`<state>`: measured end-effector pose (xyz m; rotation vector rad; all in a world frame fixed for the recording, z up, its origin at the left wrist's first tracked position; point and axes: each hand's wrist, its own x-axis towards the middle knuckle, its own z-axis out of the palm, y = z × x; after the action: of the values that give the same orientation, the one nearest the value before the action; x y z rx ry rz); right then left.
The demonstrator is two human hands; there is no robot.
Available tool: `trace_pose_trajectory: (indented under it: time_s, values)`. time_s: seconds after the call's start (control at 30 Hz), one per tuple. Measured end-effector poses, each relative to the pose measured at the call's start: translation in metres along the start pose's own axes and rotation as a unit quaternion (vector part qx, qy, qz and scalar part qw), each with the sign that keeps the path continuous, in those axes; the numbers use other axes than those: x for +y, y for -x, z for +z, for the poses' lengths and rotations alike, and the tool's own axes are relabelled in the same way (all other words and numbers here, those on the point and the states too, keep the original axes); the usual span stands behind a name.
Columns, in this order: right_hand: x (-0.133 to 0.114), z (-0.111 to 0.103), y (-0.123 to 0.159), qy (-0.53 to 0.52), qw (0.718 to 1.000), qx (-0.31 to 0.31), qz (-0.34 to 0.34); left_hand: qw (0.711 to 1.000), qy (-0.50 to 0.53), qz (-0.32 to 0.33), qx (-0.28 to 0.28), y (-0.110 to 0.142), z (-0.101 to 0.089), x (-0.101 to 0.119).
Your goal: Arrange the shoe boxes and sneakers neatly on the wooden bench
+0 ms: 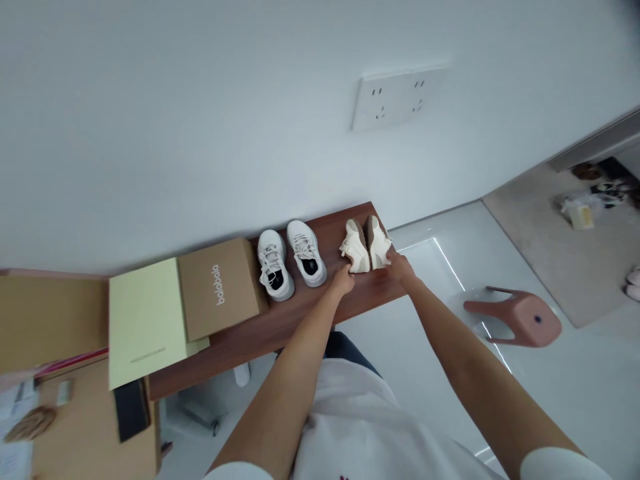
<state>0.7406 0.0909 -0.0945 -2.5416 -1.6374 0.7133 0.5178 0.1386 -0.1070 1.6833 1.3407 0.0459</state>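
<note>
Against a pale wall point(200, 133), a narrow reddish-brown wooden board point(285, 320) crosses mid-frame. Right of centre, two cream lace-up shoes with brown soles point(357, 250) lie on their sides, soles facing. The left hand point(344, 280) pinches the left shoe's lower end; the right hand point(400, 268) grips the other's lower right side. White laced sneakers point(275, 267) stand left of them.

Shelf point(295, 318) is wood, streaky grain with a soft satin sheen. Brown box point(205, 290) is plain matt cardboard, green box point(146, 313) a smoother matt card. Floor point(425, 347)'s properly glossy, throwing back bright light streaks, while the wall point(200, 120) is flat and smooth. Stool point(536, 321): smooth plastic. White shoes point(268, 241) have cloth laces; cream shoes point(357, 248) look matt, maybe leather, hard to tell from here.
</note>
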Motion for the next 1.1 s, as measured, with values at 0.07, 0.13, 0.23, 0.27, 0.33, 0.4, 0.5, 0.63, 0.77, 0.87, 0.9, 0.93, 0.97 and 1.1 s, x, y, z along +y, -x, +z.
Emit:
trace_pose_trajectory:
  time_s: [0.07,0.13,0.23,0.27,0.33,0.4,0.5,0.63,0.77,0.87,0.9,0.93,0.97,1.1]
  values:
    - [-0.006,0.005,0.002,-0.006,1.0,-0.017,-0.012,1.0,-0.009,-0.02,0.003,-0.003,0.0,0.001]
    - [-0.01,0.009,0.006,-0.013,0.999,-0.033,-0.03,0.999,-0.02,-0.037,0.014,-0.003,-0.003,0.0]
    - [-0.014,0.009,0.011,-0.008,0.998,-0.032,-0.051,0.998,-0.026,-0.038,0.03,0.002,-0.012,-0.005]
    - [-0.014,0.007,0.012,-0.002,0.998,-0.024,-0.057,0.999,-0.021,-0.031,0.03,0.004,-0.015,-0.006]
    - [-0.015,0.001,0.013,0.007,0.997,-0.011,-0.072,1.0,-0.006,-0.014,0.027,0.009,-0.021,-0.007]
    - [-0.018,-0.008,0.012,0.012,0.996,-0.014,-0.089,1.0,0.004,0.005,0.026,0.013,-0.026,-0.005]
    - [-0.025,-0.026,0.011,0.03,0.995,-0.043,-0.086,0.999,-0.008,0.038,0.03,0.017,-0.033,0.002]
    - [-0.044,-0.046,0.006,0.069,0.993,-0.058,-0.076,0.994,-0.076,0.069,0.024,0.016,-0.047,0.017]
    - [-0.06,-0.055,-0.006,0.09,0.992,-0.061,-0.062,0.987,-0.151,0.058,-0.005,0.007,-0.057,0.033]
    - [-0.066,-0.058,-0.018,0.108,0.99,-0.063,-0.07,0.979,-0.198,0.026,-0.031,-0.001,-0.059,0.044]
    - [-0.067,-0.058,-0.022,0.113,0.989,-0.064,-0.076,0.977,-0.21,0.014,-0.04,-0.004,-0.059,0.047]
    - [-0.068,-0.059,-0.025,0.116,0.988,-0.064,-0.08,0.974,-0.221,0.004,-0.047,-0.006,-0.058,0.05]
    - [-0.069,-0.059,-0.028,0.117,0.988,-0.064,-0.082,0.972,-0.229,-0.002,-0.055,-0.009,-0.058,0.053]
    - [-0.07,-0.059,-0.039,0.126,0.987,-0.07,-0.073,0.965,-0.249,-0.004,-0.081,-0.019,-0.055,0.06]
